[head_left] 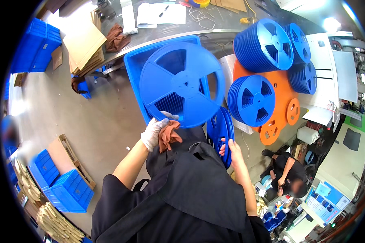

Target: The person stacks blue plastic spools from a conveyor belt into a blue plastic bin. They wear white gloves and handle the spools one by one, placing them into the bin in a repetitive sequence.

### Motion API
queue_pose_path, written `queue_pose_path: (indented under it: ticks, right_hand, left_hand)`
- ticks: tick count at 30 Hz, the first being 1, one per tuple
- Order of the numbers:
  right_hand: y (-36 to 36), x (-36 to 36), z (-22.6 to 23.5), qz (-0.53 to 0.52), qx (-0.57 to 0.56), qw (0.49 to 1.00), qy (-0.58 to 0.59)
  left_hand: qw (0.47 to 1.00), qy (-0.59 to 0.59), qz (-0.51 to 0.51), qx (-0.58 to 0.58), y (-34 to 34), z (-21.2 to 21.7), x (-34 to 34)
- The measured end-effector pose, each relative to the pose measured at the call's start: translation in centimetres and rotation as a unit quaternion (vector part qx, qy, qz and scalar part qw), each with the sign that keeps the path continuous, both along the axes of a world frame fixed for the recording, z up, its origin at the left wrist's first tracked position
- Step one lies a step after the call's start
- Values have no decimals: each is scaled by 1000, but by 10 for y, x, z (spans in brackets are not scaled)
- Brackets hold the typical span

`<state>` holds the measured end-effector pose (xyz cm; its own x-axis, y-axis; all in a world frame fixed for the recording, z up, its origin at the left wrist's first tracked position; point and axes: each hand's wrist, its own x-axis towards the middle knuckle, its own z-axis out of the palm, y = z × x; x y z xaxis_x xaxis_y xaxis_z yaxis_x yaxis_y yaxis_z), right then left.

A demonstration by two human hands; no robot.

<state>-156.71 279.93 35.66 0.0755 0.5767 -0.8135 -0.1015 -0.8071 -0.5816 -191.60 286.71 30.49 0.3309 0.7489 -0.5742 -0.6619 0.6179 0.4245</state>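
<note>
My left hand [154, 131], in a white glove, pinches the lower rim of a large blue plastic reel [181, 84] and also holds a rust-brown cloth [168, 135]. The reel is tilted up, facing me, above a blue plastic crate [133, 65]. My bare right hand [230, 146] grips the edge of a stack of blue reels [221, 130] standing on edge at my right side, below the big reel.
Stacks of blue reels [263, 45] and several orange reels [276, 103] lie on a table to the right. A metal bench [166, 30] with papers runs along the top. Blue crates [65, 186], cardboard, a pallet on the floor at left. A seated person [288, 172] at lower right.
</note>
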Motion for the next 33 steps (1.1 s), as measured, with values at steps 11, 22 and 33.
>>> queue_pose_path:
  ticks: [11, 22, 33]
  right_hand:
    - [-9, 35, -53, 28, -24, 999, -11]
    - [-8, 75, -65, -15, -38, 999, 3]
    - [9, 65, -40, -19, 36, 999, 25]
  left_hand:
    - [983, 111, -17, -145, 105, -109, 77]
    - [941, 325, -3, -92, 155, -183, 147]
    - [926, 324, -193, -15, 117, -127, 126]
